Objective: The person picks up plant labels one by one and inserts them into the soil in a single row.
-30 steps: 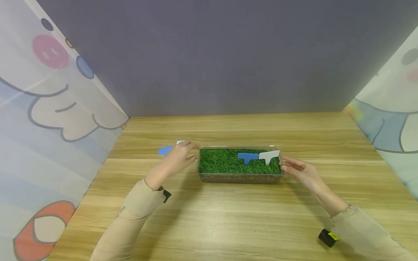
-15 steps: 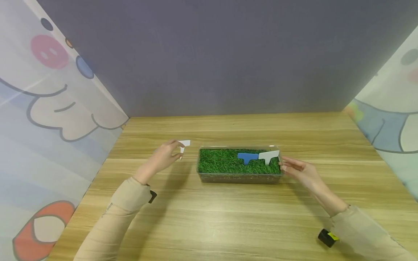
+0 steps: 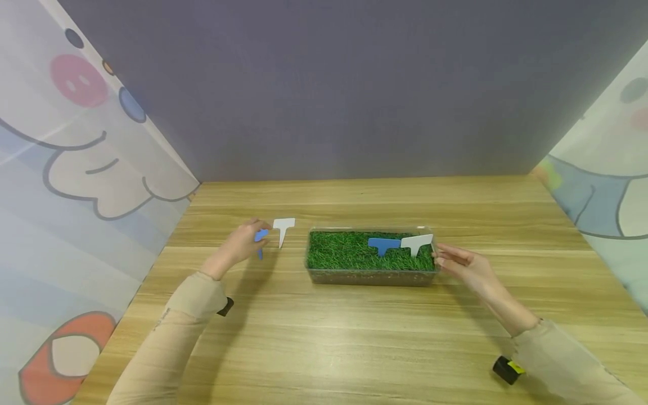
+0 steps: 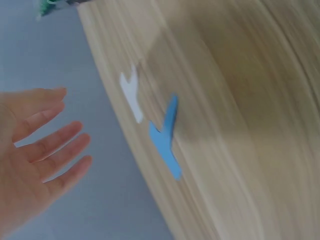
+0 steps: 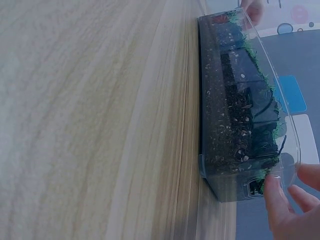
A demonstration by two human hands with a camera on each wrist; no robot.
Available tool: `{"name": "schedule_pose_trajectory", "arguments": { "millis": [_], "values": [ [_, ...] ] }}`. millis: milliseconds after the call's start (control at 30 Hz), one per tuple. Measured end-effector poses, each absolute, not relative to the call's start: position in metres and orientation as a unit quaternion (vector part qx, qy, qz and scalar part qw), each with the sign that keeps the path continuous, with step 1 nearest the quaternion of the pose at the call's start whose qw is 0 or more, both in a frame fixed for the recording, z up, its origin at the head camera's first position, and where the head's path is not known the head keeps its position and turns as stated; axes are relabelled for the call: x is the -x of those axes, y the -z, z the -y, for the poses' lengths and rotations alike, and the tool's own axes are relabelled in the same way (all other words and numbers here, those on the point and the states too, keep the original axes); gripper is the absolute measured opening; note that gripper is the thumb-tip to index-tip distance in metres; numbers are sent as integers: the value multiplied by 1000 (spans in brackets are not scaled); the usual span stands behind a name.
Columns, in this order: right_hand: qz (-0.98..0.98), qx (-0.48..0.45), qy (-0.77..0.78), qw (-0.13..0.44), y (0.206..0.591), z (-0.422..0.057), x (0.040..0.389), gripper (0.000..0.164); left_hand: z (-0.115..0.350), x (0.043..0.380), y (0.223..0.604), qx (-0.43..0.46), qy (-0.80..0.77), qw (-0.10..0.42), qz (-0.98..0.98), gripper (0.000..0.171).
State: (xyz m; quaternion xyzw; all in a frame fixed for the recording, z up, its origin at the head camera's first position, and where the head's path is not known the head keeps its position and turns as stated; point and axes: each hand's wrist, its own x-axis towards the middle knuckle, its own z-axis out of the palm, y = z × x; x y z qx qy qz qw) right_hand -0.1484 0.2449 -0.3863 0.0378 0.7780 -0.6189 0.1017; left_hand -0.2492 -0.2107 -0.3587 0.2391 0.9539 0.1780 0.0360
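Note:
My left hand is over a blue T-shaped plant label on the table, covering part of it in the head view. In the left wrist view its fingers are spread and apart from that label. Beside it lies a white plant label. My right hand holds the right end of a clear planter box, thumb on the end wall and fingers at the rim. Another blue label and white label stand in the box's grass.
Dark soil shows through the box's wall. A black object with a yellow tag is by the right sleeve. A grey panel rises behind the wooden table, and cartoon-printed sheets flank it.
My left hand has moved left from the planter's left end, past the white label, to the blue label. The white label now shows fully. My right hand has stayed on the box.

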Motion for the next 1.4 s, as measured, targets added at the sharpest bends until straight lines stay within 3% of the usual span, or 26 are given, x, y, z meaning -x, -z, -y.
{"name": "schedule_pose_trajectory", "arguments": {
  "millis": [333, 1000, 1400],
  "values": [
    [-744, -13, 662, 90, 414, -257, 156, 49, 223, 260, 367, -211, -173, 67, -960, 31],
    [-778, -31, 620, 97, 386, -244, 147, 55, 238, 280, 378, -176, -198, 135, -955, 42],
    [-742, -22, 664, 84, 405, -250, 152, 52, 239, 289, 382, -158, -167, 153, -961, 50]
  ]
}}
